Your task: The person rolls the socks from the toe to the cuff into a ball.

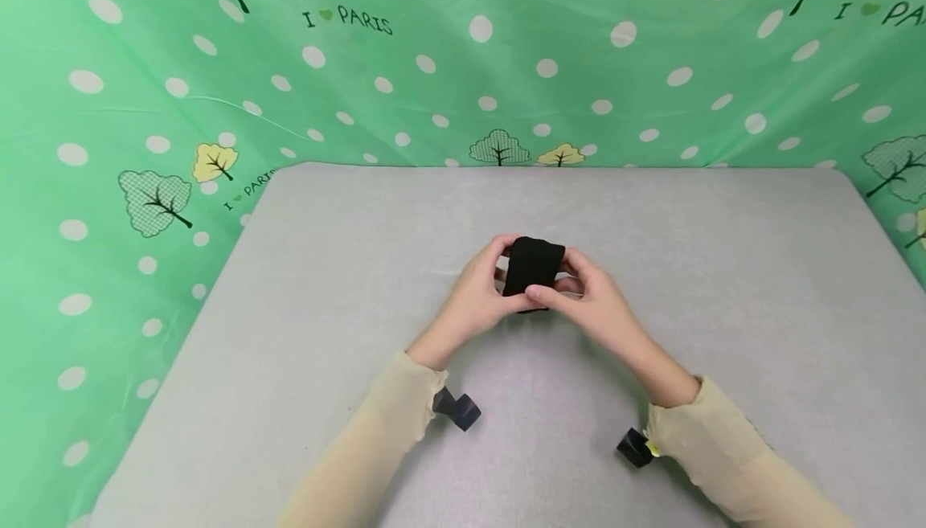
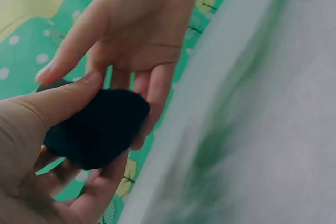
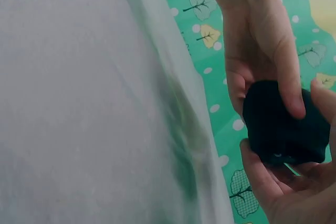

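A small black folded cloth bundle [image 1: 533, 264] is held above the grey table [image 1: 347, 271], near its middle. The left hand [image 1: 473, 291] grips it from the left, thumb across its near face. From the other side the right hand [image 1: 596, 295] holds it too, and the two thumbs meet at its lower edge. In the left wrist view the bundle [image 2: 100, 129] looks rounded and soft, with fingers spread beneath it. The right wrist view has the bundle [image 3: 283, 124] between both hands' thumbs and fingers. What kind of cloth article it is cannot be told.
A green dotted curtain [image 1: 506, 70] with trees and lettering hangs behind the table and along its left side. Dark wrist-worn devices [image 1: 463, 411] stick out near the beige sleeves [image 1: 376, 431].
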### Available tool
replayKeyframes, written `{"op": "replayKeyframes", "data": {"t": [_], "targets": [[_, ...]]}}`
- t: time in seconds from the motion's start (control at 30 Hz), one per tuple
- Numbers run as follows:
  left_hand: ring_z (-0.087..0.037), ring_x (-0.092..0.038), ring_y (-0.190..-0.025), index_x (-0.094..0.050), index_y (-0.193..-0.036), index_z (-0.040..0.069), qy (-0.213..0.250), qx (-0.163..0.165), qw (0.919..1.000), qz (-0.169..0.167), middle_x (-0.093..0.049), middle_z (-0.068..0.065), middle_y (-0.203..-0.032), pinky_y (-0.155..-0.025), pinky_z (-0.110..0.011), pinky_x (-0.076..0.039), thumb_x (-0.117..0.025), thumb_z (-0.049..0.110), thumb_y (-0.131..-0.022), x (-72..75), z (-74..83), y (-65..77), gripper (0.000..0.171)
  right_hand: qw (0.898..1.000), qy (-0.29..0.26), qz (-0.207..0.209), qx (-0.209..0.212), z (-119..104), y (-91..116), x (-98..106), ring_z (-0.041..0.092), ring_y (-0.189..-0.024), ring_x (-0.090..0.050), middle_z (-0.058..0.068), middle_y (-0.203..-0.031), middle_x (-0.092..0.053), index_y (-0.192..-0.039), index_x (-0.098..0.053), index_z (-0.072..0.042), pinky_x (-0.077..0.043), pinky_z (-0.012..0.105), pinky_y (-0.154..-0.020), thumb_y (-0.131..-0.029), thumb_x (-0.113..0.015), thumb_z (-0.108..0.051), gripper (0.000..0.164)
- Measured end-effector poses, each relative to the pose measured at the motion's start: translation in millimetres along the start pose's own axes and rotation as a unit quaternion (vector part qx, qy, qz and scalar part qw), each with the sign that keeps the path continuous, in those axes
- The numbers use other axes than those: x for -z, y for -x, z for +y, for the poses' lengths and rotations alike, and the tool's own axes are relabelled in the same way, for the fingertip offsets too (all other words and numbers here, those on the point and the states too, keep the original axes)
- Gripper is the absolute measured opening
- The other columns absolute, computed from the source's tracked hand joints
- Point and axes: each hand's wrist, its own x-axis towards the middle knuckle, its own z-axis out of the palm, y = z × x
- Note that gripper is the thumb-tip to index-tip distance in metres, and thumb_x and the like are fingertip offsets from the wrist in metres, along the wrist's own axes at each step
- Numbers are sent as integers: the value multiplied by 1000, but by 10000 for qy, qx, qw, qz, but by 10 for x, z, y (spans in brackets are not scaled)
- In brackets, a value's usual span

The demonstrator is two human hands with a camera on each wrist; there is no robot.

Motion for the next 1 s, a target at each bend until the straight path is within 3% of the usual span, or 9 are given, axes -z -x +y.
{"op": "replayKeyframes", "data": {"t": [0.13, 0.23, 0.37, 0.43, 0.6, 0.73, 0.87, 1.0], "targets": [[-23, -59, -101, -47, -139, 14, -466, -152, 9988, 31, -57, -4, -133, -88, -38, -53, -86, 28, -79, -37, 19, -11, 73, 9997, 216, 143, -48, 3, -23, -1, 8, -95, -69, 16, -130, -64, -136, -52, -7, -54, 19, -79, -95, -69, -22, 47], [-24, -58, -116, -34, -150, 18, -369, -314, 9987, -179, -50, -6, -143, -97, -41, -52, -88, 25, -77, -28, 31, -24, 91, 9995, 268, 158, -111, -22, -63, 39, 13, -95, -69, 19, -127, -65, -134, -53, -5, -53, 18, -78, -96, -66, -22, 44], [-24, -47, -134, -13, -158, 25, -316, -710, 9953, -571, -32, -7, -156, -107, -41, -48, -87, 14, -77, 27, 55, -52, 111, 9997, 122, 67, -211, -73, -136, 106, 10, -93, -70, 23, -122, -66, -133, -50, -2, -56, 20, -78, -97, -64, -24, 44], [-24, -48, -134, -13, -159, 26, -320, -808, 9941, -646, -28, -6, -159, -103, -37, -51, -86, 9, -77, 56, 65, -75, 111, 9998, 60, 47, -198, -92, -160, 137, 6, -92, -70, 25, -119, -66, -137, -46, -2, -57, 21, -78, -98, -64, -23, 48], [-24, -59, -116, -23, -156, 23, -482, -674, 9952, -516, -37, -6, -153, -83, -27, -57, -85, 9, -78, 87, 94, -160, 101, 10000, 8, 55, -22, -96, -220, 185, 2, -88, -68, 28, -114, -67, -148, -35, -9, -60, 25, -76, -98, -65, -18, 59], [-27, -55, -123, -21, -157, 19, -960, -579, 9928, -414, -32, -10, -155, -91, -34, -55, -86, 15, -78, 75, 116, -236, 103, 9999, 37, 64, -78, -70, -318, 223, 2, -87, -67, 30, -118, -63, -150, -34, -8, -59, 22, -75, -99, -62, -17, 59], [-27, -49, -131, -15, -160, 17, -1237, -612, 9890, -533, -19, -8, -162, -99, -37, -52, -83, 14, -81, 84, 82, -313, 105, 9993, 256, 53, -286, -42, -427, 280, 16, -97, -68, 26, -128, -57, -151, -35, -8, -59, 22, -75, -100, -60, -22, 58], [-24, -57, -115, -16, -160, 16, -1305, -462, 9887, -568, -22, -8, -162, -93, -33, -54, -81, 12, -83, 74, 1, -403, 100, 9975, 560, -27, -437, -3, -518, 311, 31, -107, -62, 22, -130, -51, -153, -35, -8, -60, 26, -77, -101, -59, -26, 59]]}}
